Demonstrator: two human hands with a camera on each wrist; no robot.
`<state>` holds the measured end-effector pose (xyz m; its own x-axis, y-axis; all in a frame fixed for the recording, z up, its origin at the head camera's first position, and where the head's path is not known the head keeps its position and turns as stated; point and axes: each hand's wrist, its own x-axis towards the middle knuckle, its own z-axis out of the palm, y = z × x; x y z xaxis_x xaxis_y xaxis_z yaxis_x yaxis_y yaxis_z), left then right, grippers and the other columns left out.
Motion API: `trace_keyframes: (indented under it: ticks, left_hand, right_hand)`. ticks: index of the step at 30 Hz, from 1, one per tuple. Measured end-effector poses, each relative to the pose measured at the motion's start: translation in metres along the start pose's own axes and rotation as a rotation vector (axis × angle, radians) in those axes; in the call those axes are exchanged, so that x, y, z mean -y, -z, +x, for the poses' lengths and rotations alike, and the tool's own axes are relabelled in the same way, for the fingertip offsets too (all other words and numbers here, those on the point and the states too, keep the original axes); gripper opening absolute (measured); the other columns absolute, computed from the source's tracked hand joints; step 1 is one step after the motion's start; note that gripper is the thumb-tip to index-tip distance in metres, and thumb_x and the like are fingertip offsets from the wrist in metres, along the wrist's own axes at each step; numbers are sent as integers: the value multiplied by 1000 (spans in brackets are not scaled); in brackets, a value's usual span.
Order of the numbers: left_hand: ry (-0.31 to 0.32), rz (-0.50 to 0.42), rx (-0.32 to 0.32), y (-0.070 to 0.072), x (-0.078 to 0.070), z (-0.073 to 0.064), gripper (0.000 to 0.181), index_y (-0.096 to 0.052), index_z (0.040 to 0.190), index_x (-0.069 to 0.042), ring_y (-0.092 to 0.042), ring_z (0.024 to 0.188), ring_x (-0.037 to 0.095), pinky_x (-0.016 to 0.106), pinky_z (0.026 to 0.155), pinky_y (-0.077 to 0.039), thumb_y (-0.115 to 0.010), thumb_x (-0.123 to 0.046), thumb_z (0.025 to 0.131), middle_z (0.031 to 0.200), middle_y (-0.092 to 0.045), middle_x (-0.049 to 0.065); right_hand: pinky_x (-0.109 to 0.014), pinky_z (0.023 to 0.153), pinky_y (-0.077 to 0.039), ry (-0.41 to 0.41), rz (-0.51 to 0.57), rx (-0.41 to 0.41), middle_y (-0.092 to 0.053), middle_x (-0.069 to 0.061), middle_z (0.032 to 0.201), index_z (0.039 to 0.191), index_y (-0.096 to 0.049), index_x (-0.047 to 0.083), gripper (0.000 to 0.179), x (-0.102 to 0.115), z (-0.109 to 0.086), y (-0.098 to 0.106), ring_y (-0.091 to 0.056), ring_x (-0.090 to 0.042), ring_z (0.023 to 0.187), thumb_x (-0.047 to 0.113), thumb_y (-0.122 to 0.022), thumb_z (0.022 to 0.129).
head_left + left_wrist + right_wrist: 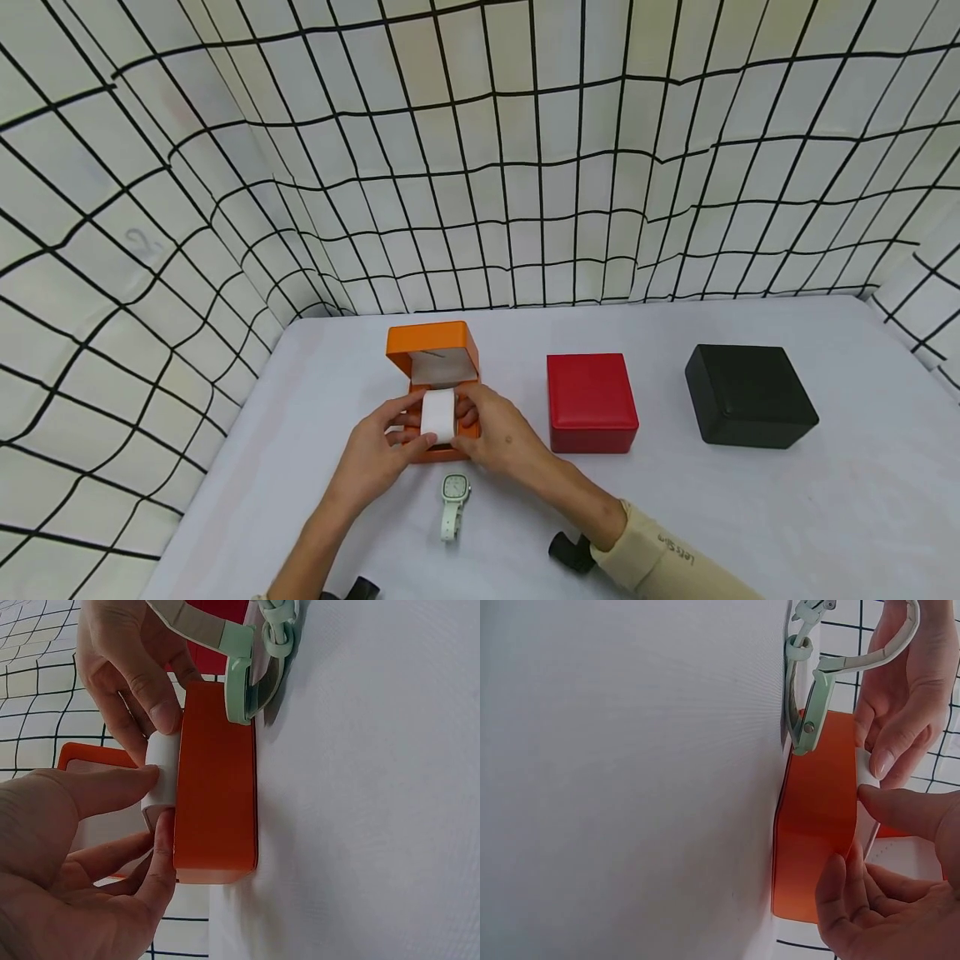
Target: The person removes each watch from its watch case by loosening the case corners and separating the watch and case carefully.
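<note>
An orange watch box [427, 337] stands with its lid raised on the white table. Both hands hold a white watch cushion [438, 416] at the box's opening, one from each side. My left hand [372, 454] has its thumb and fingers at the cushion's left end. At the opposite end, the right hand [501, 432] grips with thumb and curled fingers; in the right wrist view its fingers also lie along the orange box [817, 802]. A pale green wristwatch [453, 490] lies face up just in front of the box, its strap toward me.
To the right of the orange box sits a closed red box [591, 400], and farther right a closed black box [750, 396]. White walls with a black grid [540, 175] rise behind and at the left of the table [675, 517].
</note>
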<state>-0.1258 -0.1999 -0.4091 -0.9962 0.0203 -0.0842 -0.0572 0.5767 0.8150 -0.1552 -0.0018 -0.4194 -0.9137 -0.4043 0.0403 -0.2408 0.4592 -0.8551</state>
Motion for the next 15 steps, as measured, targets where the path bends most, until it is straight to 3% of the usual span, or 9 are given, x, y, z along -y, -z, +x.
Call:
trace_keyframes:
  ticks: [9, 15]
  left_hand:
    - [29, -32, 6, 0, 3, 0, 62, -57, 148, -10, -74, 101, 23, 26, 81, -64, -81, -14, 91, 125, -66, 16]
    - [-7, 6, -8, -1, 3, 2, 62, -58, 146, -8, -71, 102, 22, 27, 85, -64, -82, -14, 90, 124, -67, 15]
  right_hand:
    - [-17, 75, -54, -4, -2, 17, -65, -3, 102, 135, -57, 2, 56, -1, 0, -1, -60, -16, 92, 5, -83, 86]
    - [-18, 75, -53, -21, -22, 18, -64, -2, 101, 134, -57, 3, 55, -1, 1, 0, -59, -16, 92, 6, -84, 86]
